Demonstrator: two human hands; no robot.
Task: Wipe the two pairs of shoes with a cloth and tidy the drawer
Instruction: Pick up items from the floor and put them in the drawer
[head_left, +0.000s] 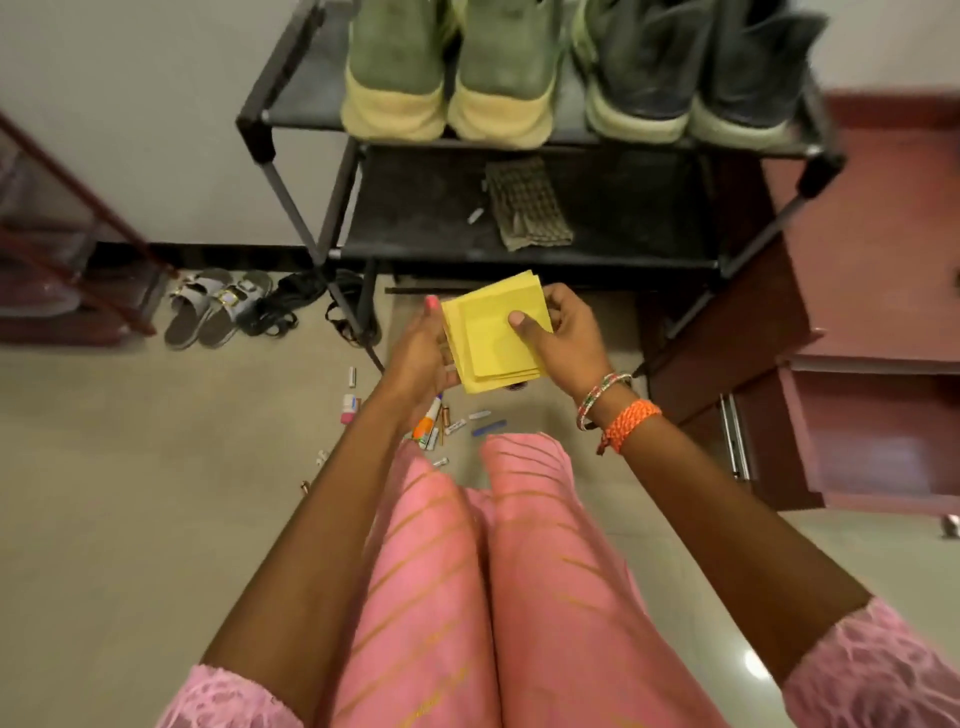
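I hold a stack of yellow paper sheets (488, 338) over the floor in front of the shoe rack. My right hand (566, 338) pinches the stack, thumb on top. My left hand (421, 353) supports its left edge with fingers curled under it. A green pair of shoes (447, 73) and a dark pair of shoes (696, 67) stand on the top shelf of the black rack (291, 171). A folded grey-brown cloth (527, 208) lies on the lower shelf. The open maroon drawer (878, 441) is at the right.
Batteries, a marker and other small items (441, 421) lie scattered on the floor under my hands. Sandals (218, 306) and a dark pair of sandals (311, 306) sit left of the rack. A maroon cabinet (857, 249) stands at right, another rack (62, 244) at far left.
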